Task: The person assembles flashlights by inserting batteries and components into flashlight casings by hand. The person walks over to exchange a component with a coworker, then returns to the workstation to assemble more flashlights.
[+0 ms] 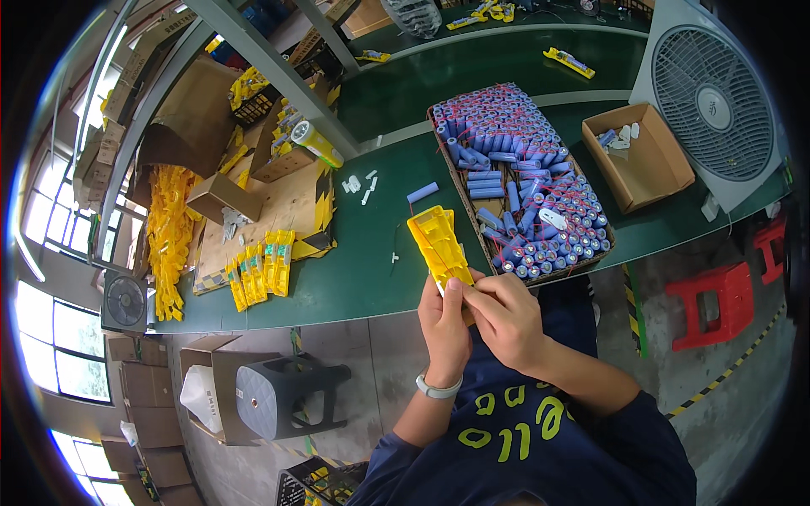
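Note:
Just over the bench's front edge, my left hand (445, 325) grips a yellow plastic casing (434, 240) by its lower end, thumb on top. Molded compartments show on its face, and a second yellow piece shows behind it. My right hand (510, 320) is closed, fingertips pinched at the casing's lower end beside my left thumb; what they pinch is hidden. A single blue cylindrical battery cell (423, 192) lies on the bench just beyond the casing. To the right stands a shallow box (467, 202) packed with blue cells with red wires, several lying on their sides.
An open cardboard box (650, 173) with small white parts stands before a large fan (713, 105). Left, several yellow packs (268, 263) lie near a wooden board (287, 207). White connectors (369, 190) are scattered on the green bench (371, 287). Stools (291, 396) stand below.

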{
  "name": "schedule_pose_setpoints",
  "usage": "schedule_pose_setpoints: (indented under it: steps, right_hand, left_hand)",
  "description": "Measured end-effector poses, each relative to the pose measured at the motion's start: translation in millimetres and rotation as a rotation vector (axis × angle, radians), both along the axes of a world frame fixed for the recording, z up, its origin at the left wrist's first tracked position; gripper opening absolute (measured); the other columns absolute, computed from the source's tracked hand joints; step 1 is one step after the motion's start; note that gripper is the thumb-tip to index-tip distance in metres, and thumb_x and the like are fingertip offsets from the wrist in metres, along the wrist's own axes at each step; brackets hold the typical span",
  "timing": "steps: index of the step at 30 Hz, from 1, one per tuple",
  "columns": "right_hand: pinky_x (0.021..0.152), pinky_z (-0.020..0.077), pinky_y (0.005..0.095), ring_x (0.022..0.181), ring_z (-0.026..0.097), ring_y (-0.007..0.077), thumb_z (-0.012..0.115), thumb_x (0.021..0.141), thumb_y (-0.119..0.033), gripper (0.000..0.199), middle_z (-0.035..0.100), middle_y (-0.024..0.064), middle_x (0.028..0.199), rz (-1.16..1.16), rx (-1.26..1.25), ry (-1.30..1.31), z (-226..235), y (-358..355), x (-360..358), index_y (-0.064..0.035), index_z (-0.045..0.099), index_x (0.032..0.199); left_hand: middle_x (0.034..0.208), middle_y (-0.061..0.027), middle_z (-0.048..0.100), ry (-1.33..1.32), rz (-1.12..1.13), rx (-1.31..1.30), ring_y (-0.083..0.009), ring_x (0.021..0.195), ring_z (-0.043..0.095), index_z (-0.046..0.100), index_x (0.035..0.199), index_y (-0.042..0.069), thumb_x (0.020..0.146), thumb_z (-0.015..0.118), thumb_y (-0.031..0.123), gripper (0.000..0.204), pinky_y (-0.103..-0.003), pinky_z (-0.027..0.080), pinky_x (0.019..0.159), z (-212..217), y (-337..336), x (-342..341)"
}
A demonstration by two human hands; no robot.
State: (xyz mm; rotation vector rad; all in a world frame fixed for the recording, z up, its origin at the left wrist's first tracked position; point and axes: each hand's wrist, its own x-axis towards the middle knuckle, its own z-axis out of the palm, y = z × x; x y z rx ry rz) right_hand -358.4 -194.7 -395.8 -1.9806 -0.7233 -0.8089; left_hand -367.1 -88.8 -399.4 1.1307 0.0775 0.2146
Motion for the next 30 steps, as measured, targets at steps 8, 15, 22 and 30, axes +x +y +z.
schedule_pose_setpoints:
  steps: [8, 15, 22, 30]
  right_hand:
    - [0.065, 0.0490, 0.0328, 0.077, 0.059, 0.0246, 0.070, 0.079, -0.003, 0.025, 0.058, 0.0076, 0.091, 0.163, -0.012, 0.120, 3, -9, 10, -0.0030, 0.069, 0.103]
    - [0.073, 0.0533, 0.0421, 0.087, 0.064, 0.0338, 0.063, 0.079, -0.009, 0.011, 0.066, 0.0141, 0.088, -0.059, -0.554, 0.231, -16, -31, 166, -0.0026, 0.068, 0.086]
    - [0.072, 0.0575, 0.0408, 0.091, 0.066, 0.0300, 0.063, 0.074, -0.005, 0.009, 0.068, 0.0155, 0.088, -0.150, -0.996, 0.263, -58, -7, 202, -0.0023, 0.068, 0.081]
    - [0.072, 0.0571, 0.0387, 0.093, 0.066, 0.0283, 0.065, 0.073, -0.007, 0.014, 0.067, 0.0137, 0.092, -0.282, -0.966, 0.206, -56, -15, 213, -0.0017, 0.069, 0.085]
  left_hand:
    - [0.101, -0.0111, 0.063, 0.062, 0.010, -0.086, -0.0166, 0.087, 0.062, 0.050, 0.121, -0.002, 0.102, 0.044, 0.016, 0.026, -0.029, 0.052, 0.077, -16, 18, -1]
    - [0.099, -0.0139, 0.064, 0.134, 0.028, -0.086, -0.0228, 0.083, 0.067, 0.049, 0.119, -0.002, 0.102, 0.043, 0.016, 0.026, -0.033, 0.058, 0.065, -10, 31, -2]
    - [0.102, -0.0153, 0.065, 0.075, 0.045, -0.033, -0.0225, 0.085, 0.068, 0.048, 0.122, -0.001, 0.102, 0.043, 0.015, 0.027, -0.033, 0.058, 0.066, -11, 35, 0]
    - [0.103, -0.0148, 0.066, 0.082, 0.033, -0.040, -0.0221, 0.084, 0.068, 0.048, 0.123, -0.001, 0.102, 0.043, 0.014, 0.026, -0.033, 0.058, 0.067, -16, 41, 10]
